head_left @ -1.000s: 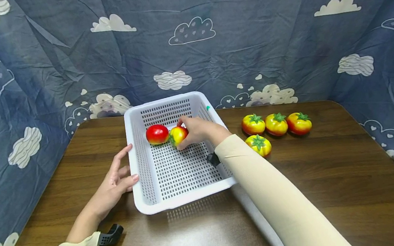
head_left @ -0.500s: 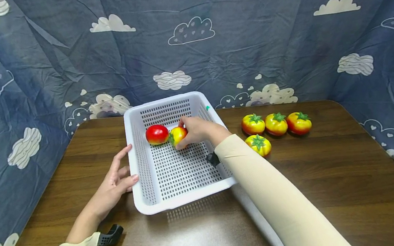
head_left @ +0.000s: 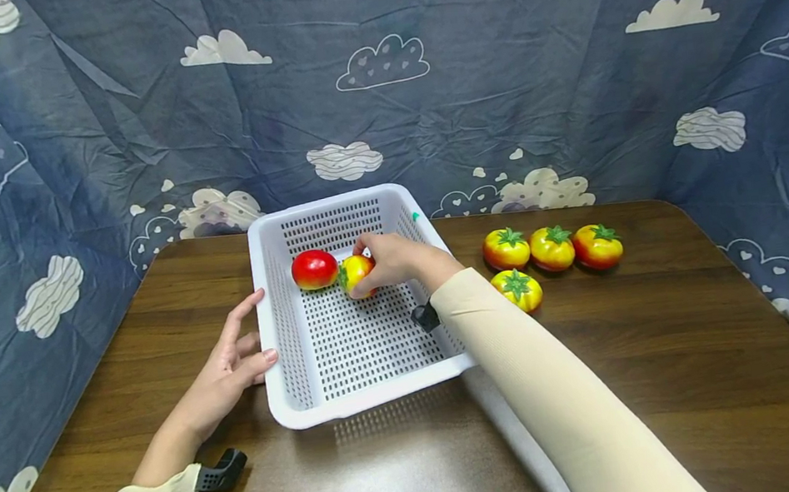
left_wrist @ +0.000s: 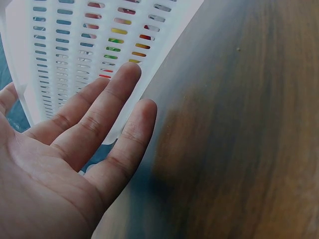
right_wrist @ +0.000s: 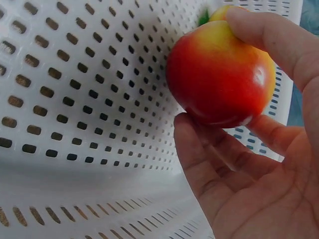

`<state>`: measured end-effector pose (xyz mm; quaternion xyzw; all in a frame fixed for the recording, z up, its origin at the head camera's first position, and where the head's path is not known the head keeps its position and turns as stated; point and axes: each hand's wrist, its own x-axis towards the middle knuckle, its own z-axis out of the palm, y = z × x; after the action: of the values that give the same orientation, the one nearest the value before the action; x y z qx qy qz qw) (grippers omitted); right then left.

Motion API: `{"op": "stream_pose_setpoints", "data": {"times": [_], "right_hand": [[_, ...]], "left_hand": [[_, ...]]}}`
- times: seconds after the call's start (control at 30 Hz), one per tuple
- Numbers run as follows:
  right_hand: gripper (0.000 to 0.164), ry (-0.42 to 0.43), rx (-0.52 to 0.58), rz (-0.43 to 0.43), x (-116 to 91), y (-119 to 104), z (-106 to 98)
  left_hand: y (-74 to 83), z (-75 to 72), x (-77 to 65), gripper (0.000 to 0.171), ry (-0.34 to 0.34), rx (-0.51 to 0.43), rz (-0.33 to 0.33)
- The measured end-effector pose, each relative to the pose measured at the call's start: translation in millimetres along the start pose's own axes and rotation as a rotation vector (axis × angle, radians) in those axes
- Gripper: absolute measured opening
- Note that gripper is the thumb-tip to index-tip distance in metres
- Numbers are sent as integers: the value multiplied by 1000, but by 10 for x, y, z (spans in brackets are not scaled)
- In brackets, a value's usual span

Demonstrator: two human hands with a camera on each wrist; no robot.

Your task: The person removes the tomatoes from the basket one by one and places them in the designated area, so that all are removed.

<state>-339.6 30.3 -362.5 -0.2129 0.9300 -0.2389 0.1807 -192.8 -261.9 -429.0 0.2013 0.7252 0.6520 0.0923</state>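
Note:
My right hand (head_left: pixel 389 262) is inside the white perforated basket (head_left: pixel 375 379), gripping a yellow-and-red tomato (head_left: pixel 356 272) between thumb and fingers. In the right wrist view, the held tomato's (right_wrist: pixel 219 74) red underside faces the camera. A second tomato (head_left: pixel 314 269) lies on its side just left of it, its red bottom showing. My left hand (head_left: pixel 225 366) is at the basket's left side, with fingertips touching the rim. In the left wrist view, the fingers (left_wrist: pixel 92 124) extend loosely along the outer wall.
Right of the basket, three tomatoes (head_left: pixel 553 249) stand in a row on the brown wooden table (head_left: pixel 712 353), stems up. Another tomato (head_left: pixel 518 291) sits in front of them, partly behind my right sleeve (head_left: pixel 533 369). A blue cloud-patterned cloth (head_left: pixel 524 93) hangs behind the table.
Almost nothing differs; my right hand stays on the tomato in the basket, its fingers shifting very slightly. The left hand and basket hold their places.

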Motion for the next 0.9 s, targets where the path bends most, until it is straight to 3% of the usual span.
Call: {"op": "stream_pose_setpoints", "data": {"times": [0.53,0.9], "right_hand": [[60,-7,-4,-62,-58,-17,-79],[69,-3,-35,-84,-156,-13,-168]], "left_hand": [[1,-6,6,80,-3,12,-6],[-4,-5,1,80,-7,3,-3]]}}
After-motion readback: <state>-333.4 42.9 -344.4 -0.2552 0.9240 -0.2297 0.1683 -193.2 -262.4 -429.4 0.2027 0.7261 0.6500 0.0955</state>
